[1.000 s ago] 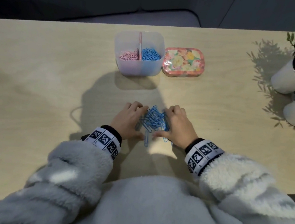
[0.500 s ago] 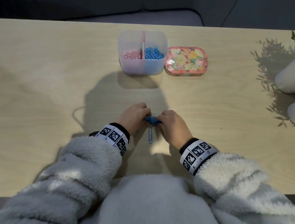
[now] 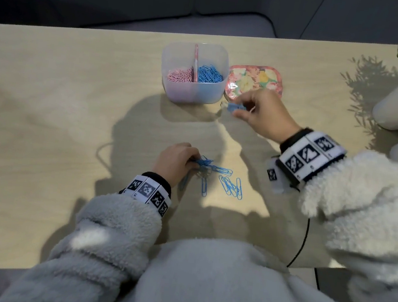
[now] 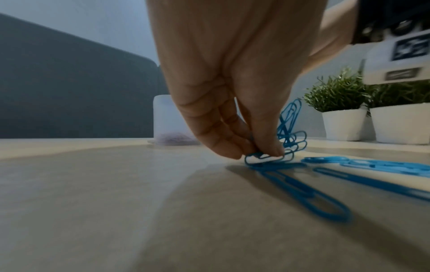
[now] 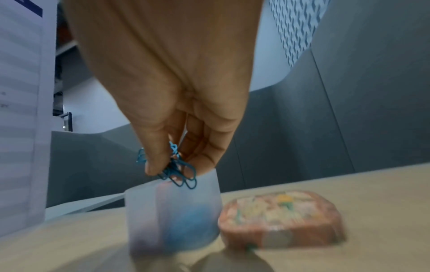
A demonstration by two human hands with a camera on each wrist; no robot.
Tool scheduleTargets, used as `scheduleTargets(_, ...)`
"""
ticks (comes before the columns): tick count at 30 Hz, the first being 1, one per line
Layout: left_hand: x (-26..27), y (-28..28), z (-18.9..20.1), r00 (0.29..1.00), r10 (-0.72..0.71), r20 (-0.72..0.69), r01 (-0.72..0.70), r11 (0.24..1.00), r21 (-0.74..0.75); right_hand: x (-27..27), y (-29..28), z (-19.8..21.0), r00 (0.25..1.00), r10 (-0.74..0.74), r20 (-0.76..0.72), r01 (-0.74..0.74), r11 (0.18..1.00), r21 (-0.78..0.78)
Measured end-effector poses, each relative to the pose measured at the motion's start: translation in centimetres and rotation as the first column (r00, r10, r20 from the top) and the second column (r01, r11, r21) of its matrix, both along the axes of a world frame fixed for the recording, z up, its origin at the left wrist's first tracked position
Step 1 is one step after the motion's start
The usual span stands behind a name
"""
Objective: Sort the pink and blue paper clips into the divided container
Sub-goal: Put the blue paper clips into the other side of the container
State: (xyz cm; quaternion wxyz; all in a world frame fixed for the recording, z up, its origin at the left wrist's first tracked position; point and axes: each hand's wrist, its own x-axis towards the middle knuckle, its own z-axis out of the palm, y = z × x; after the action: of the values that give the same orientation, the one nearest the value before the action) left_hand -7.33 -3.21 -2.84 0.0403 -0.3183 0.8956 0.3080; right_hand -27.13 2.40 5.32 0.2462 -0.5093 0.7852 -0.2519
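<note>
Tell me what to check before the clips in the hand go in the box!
1. Right hand pinches its bunch of blue clips firmly: ok.
2. Bunch is over the box: not ok; the head view shows it beside the box, near the flowered tin.
3. Blue side of the box already holds blue clips, so aim there: ok.
4. Pink clips stay on their own side of the divider: ok.
5. Left hand holds down the tangle on the table: ok.
6. No pink clip hidden in the bunch: cannot tell.
</note>
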Motion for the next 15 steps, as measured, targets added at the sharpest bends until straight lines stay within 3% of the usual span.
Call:
scheduleTargets(3,0.3,0.2,0.0,0.999,0.036,-0.038,-0.035,0.999,0.023,-1.2,-4.0,1.3,0.991,-0.054,-0.125,0.052,0.998,-0.021)
scheduleTargets(9,-0.2,-0.4,1.1,0.993,0.079,-0.087,-0.073,0.995,0.062,-2.0,-11.5,0.0,0.982,-0.121,-0.146,0.131,0.990,0.058)
scheduleTargets(15,-3.0,-4.0,4.8,0.968,0.164,-0.188,-0.152,0.985,0.080,-3.4,-11.9,-1.1,0.978,-0.204,-0.036,0.204,0.979,-0.005)
